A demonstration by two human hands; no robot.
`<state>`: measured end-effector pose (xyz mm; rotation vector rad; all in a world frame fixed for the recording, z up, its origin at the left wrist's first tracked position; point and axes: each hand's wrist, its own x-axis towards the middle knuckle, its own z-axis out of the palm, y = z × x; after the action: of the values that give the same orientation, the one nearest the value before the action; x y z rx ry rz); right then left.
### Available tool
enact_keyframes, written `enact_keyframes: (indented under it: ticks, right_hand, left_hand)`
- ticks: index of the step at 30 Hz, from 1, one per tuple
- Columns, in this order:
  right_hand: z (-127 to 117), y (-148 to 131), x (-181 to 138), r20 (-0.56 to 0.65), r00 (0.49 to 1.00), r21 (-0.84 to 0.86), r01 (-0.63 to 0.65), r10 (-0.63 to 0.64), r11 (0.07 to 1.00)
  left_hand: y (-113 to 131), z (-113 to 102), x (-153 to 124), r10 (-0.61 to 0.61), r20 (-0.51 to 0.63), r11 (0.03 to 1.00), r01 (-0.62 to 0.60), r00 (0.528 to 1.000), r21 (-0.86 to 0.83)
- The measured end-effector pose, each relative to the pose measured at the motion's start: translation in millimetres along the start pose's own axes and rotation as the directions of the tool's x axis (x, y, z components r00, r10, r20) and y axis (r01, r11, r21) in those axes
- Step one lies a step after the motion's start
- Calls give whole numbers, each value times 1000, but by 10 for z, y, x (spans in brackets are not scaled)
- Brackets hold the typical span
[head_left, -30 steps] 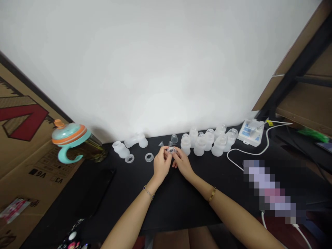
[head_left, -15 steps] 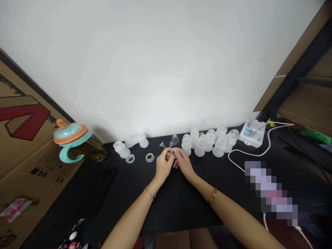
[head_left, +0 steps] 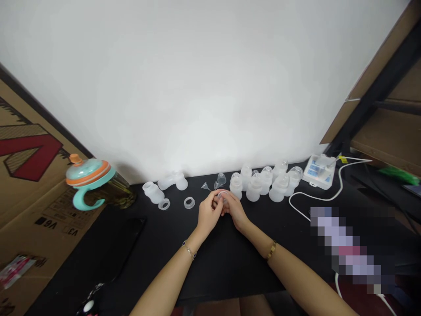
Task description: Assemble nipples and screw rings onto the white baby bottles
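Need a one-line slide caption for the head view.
Both hands, left hand and right hand, pinch a small clear ring over a black table, beside a cluster of translucent bottles.

An improvised packing or assembly corner, more home workroom than factory, was suggested. A black table (head_left: 210, 259) was set against a bare white wall (head_left: 197, 79). Just beyond the right hand (head_left: 234, 210) a cluster of identical translucent bottles (head_left: 263, 182) was lined up, and loose rings (head_left: 189, 202) and more bottles (head_left: 153, 192) were scattered beyond the left hand (head_left: 208, 213). Printed cardboard cartons (head_left: 29, 184) were stacked far to the left, beside a child's handled cup (head_left: 88, 177). Well to the right a small white device (head_left: 319, 171) with a cable and wooden shelving (head_left: 384, 114) were seen
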<state>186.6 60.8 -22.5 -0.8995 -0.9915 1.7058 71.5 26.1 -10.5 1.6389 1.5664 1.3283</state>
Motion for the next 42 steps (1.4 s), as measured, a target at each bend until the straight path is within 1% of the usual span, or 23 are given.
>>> enact_keyframes:
  ticks: [4,12,18,20,25,28,31,37,42]
  right_hand:
    - [7,4,3,4,1000,10,19,-19,1000]
    - [-1,53,19,8,997,-71,78,-77,994]
    - [-11,85,39,33,993,-135,119,-115,984]
    - [-9,93,46,45,994,-142,107,-102,984]
    - [4,97,59,59,998,-107,18,-12,994]
    - [10,93,58,62,998,-99,7,-1,995]
    - [10,92,55,60,998,-111,24,-17,993]
    - [3,111,62,49,996,-193,87,-79,977]
    - [-6,110,56,55,990,-245,136,-126,960]
  left_hand:
    - [-28,5,-4,13,12,999,-13,1000,41]
    - [-53,8,9,-2,2,1000,2,1000,-1]
    - [-62,13,10,-30,-3,999,30,1000,-30]
    - [-71,6,13,-27,-11,999,26,1000,-39]
    - [-110,-13,23,-46,-27,994,43,999,-98]
    - [-112,-14,22,-56,-34,992,51,998,-113]
    - [-106,-8,15,-53,-36,993,49,998,-106]
    - [-127,7,6,-50,-20,993,47,999,-112]
    - [-91,-1,14,-62,-21,989,59,998,-132]
